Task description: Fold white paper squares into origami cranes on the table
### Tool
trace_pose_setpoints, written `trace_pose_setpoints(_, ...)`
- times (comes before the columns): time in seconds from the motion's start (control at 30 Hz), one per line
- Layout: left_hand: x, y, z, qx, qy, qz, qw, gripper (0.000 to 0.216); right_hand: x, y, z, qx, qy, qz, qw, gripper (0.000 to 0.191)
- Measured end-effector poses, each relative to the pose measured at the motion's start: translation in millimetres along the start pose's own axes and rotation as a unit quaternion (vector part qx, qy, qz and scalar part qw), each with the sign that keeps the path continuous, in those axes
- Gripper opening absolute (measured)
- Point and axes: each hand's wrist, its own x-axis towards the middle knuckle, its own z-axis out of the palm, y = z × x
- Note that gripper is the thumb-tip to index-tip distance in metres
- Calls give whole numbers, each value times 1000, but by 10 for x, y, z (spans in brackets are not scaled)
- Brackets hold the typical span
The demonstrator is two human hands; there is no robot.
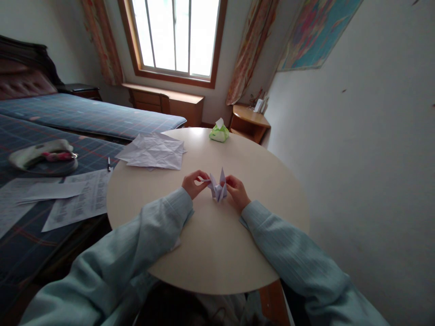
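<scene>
A small folded paper figure (218, 186), pale lilac with pointed tips standing up, sits at the middle of a round beige table (210, 253). My left hand (193, 182) pinches a thin flap sticking out of its left side. My right hand (237, 190) grips its right side with curled fingers. Both forearms, in light blue sleeves, rest on the tabletop.
Several creased white sheets (154, 151) lie at the table's far left edge. A green tissue pack (219, 132) stands at the far edge. On the bed to the left lie printed papers (73, 201), a pen (108, 164) and a pouch (42, 154). A wall runs close on the right.
</scene>
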Motion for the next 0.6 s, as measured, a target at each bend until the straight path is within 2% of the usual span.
trace_pose_setpoints(0.1, -17, -9, 2, 62, -1, 60, 996, 9, -4, -15, 4, -5, 1, -4, 1000, 14)
trace_pose_setpoints(0.27, -31, -83, 22, 117, -27, 105, 987, 5, -9, -19, 3, -39, 1, -7, 999, 17)
trace_pose_setpoints(0.43, -59, -72, 18, 138, -53, 115, 982, 7, -13, -3, -3, -58, 2, -14, 998, 18)
trace_pose_setpoints(0.6, -63, -33, 3, 135, -46, 105, 984, 5, -11, -10, -4, -58, 5, -16, 998, 19)
